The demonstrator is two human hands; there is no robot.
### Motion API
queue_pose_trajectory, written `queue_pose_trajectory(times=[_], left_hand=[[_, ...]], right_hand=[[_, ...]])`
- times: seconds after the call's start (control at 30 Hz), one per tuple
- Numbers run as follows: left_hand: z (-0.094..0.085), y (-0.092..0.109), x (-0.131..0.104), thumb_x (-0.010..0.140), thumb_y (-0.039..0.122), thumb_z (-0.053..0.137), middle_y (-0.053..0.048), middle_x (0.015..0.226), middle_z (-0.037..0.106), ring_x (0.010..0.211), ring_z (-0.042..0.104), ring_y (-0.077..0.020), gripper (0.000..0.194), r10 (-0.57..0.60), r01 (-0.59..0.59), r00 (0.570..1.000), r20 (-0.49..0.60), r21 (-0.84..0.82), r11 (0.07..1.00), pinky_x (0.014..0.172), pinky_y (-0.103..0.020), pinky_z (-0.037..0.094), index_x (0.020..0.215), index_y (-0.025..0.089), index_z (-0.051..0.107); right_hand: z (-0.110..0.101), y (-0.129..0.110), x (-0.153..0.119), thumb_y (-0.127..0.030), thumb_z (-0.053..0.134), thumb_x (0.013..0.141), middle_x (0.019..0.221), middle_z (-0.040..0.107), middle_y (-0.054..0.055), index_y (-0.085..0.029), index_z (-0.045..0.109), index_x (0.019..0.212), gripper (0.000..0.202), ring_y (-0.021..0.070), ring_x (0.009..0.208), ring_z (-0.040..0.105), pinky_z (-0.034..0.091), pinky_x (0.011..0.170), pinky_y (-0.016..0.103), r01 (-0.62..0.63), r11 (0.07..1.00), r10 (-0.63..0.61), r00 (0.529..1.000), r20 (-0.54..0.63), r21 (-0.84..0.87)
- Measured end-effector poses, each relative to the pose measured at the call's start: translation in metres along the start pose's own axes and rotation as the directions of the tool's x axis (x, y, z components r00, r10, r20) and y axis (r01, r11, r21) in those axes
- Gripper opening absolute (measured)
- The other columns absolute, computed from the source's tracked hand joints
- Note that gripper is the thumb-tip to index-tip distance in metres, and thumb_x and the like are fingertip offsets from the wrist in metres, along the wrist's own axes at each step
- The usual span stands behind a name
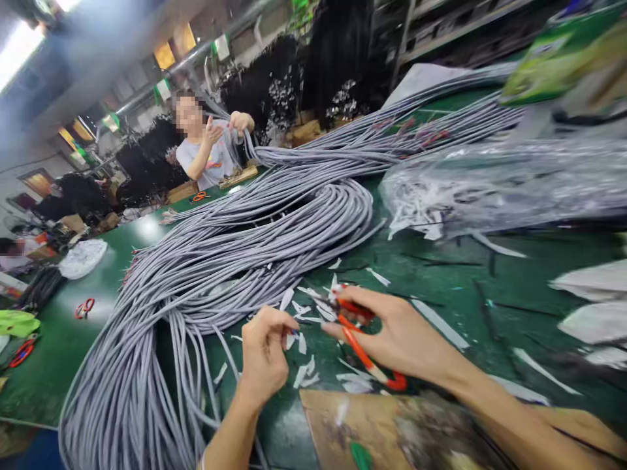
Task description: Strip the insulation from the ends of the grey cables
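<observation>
My two hands sit at the six o'clock edge of the green table point(490, 274). Free room is tight there: the big grey cable bundle point(235, 254) crowds in from nine to twelve o'clock, a brown board point(382, 424) lies right under my wrists at six, and a clear plastic sheet point(514, 183) heaped with offcuts fills two o'clock. The only bare green runs toward three o'clock, between the sheet and the white scraps point(313, 339) scattered round my fingers.

My right hand point(401, 336) is curled round a pair of red-handled cutters point(362, 343), the handles drawn close together, the nose pointing toward nine o'clock. My left hand point(264, 356) is pinched nearly closed, thumb against fingertips, on something small that peeks out toward the cutter nose; it is too small for me to tell what it is. The cutters lie just at three o'clock of that pinch, slim orange-red grips with a looped end toward five o'clock.

At eleven o'clock, well apart, a co-worker point(206, 147) holds up strands of the same grey cable. Red scissors point(84, 308) lie at nine o'clock.
</observation>
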State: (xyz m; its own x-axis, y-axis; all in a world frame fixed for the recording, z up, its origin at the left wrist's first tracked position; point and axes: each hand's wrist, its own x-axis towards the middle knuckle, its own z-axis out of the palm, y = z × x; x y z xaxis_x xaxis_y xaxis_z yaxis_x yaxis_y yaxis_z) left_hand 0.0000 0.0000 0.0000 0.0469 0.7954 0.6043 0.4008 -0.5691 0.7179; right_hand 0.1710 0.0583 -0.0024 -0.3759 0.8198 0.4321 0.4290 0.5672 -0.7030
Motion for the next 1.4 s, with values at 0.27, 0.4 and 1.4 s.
queue_pose_trajectory(times=[0.27,0.4,1.4], left_hand=[[-0.001,0.004,0.003,0.068,-0.004,0.036,0.001,0.063,0.049,0.055,0.045,-0.0076,0.027,0.222,-0.226,0.974,0.043,0.139,0.964,0.051,-0.018,0.032,0.061,0.017,0.052],[0.0,0.006,0.003,0.067,-0.004,0.036,-0.001,0.067,0.055,0.057,0.049,-0.0083,0.028,0.259,-0.274,0.96,0.106,0.168,0.947,0.051,-0.019,0.035,0.059,0.017,0.053],[0.018,0.009,-0.009,0.086,0.049,0.043,0.01,0.051,0.031,0.04,0.022,-0.0053,0.037,-0.505,0.583,0.809,0.3,-0.299,0.756,0.038,-0.016,0.018,0.104,0.017,0.043]], right_hand=[[0.006,-0.014,-0.009,-0.026,0.047,0.074,0.054,0.042,-0.003,-0.02,0.039,0.057,0.02,0.0103,0.048,0.038,0.033,0.045,0.02,0.115,0.992,-0.122,0.986,0.117,0.058],[0.004,-0.012,-0.009,-0.026,0.047,0.074,0.054,0.043,-0.002,-0.02,0.04,0.057,0.02,0.0103,0.048,0.038,0.032,0.045,0.02,0.107,0.993,-0.111,0.983,0.144,0.041],[0.016,-0.022,-0.008,-0.052,0.076,0.051,0.056,0.056,0.001,-0.019,0.046,0.052,0.044,0.0115,0.05,0.052,0.046,0.05,0.022,-0.257,0.698,0.38,0.924,-0.042,0.668]])
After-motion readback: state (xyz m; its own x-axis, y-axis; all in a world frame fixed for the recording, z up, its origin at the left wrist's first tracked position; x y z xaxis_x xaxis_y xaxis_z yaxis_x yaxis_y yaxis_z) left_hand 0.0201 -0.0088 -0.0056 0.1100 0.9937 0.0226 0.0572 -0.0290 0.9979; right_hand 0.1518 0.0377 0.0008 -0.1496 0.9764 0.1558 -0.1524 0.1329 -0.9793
